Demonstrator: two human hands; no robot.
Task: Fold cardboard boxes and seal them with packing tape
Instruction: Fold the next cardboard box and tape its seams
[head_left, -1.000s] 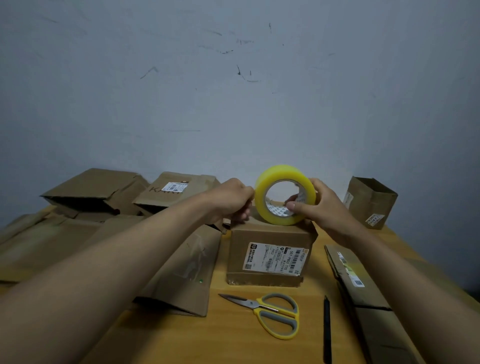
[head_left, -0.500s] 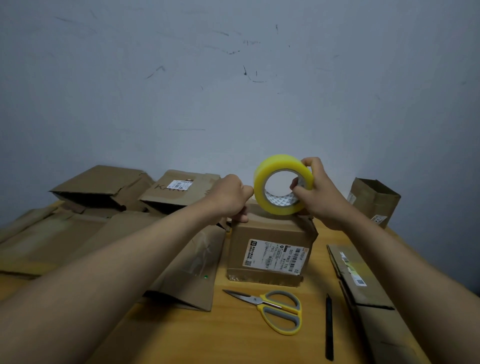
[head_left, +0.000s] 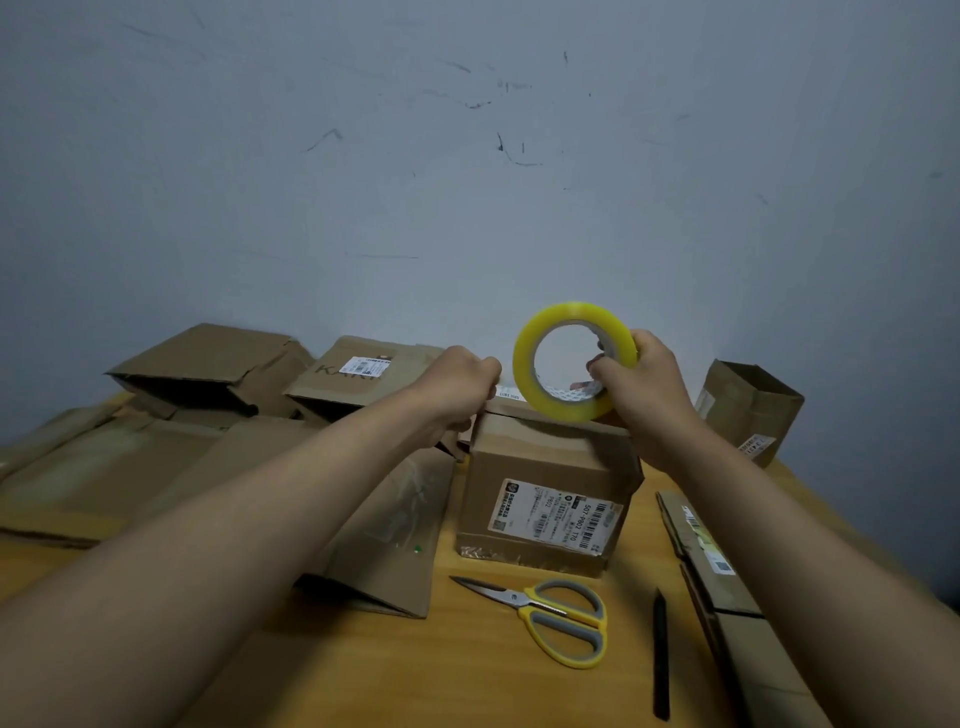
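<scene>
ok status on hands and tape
Right hand grips tape roll over box. Left hand fisted at box's far edge. Scissors lie clear.

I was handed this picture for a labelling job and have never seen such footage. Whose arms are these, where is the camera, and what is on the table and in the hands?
There is no machine here: the arms belong to a person wearing a wide-angle camera on the head, so you look forward and down at their own hands. The right hand grips a yellow roll of packing tape, held upright over a closed cardboard box with a shipping label. The left hand is curled at the box's far left top edge; what it pinches cannot be seen. On the wooden table lie yellow-handled scissors, a black pen, flattened cardboard on both sides, and an open box at the far right.
</scene>
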